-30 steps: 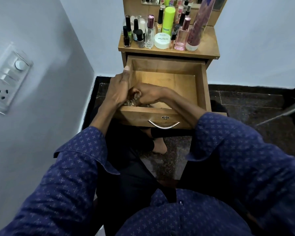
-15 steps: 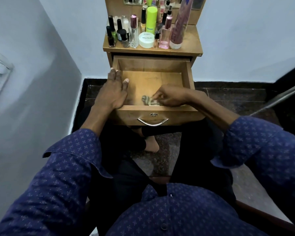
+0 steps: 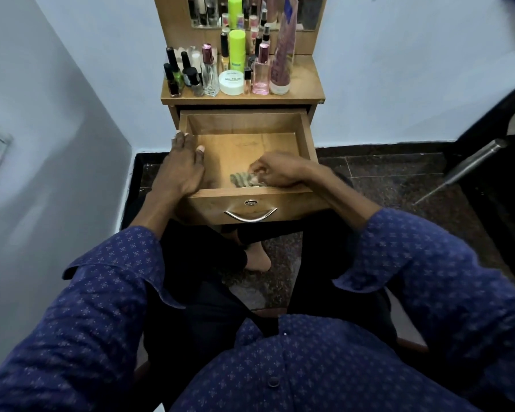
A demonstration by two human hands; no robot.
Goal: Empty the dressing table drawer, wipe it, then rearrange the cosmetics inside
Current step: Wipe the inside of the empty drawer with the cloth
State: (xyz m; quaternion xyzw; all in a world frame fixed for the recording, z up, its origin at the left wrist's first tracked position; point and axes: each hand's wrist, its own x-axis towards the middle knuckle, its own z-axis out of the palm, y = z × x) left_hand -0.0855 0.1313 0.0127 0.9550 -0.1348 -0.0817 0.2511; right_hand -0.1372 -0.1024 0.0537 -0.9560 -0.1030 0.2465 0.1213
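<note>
Right hand point(image 3: 275, 173) pinching my cloth point(image 3: 244, 179) on the drawer point(image 3: 306, 138) floor, left hand point(image 3: 182, 168) spread flat over its left wall, cosmetics point(image 3: 229, 69) on the bench point(image 3: 304, 93).

Wooden drawer point(image 3: 305, 135) pulled open, bare but for my crumpled cloth point(image 3: 243, 179) at its front edge; cosmetics point(image 3: 220, 69) upright above drawer, on tabletop.

Left hand point(image 3: 181, 168) lies flat, fingers straight; right hand point(image 3: 275, 173) is curled, pinching, forearm extended.
</note>
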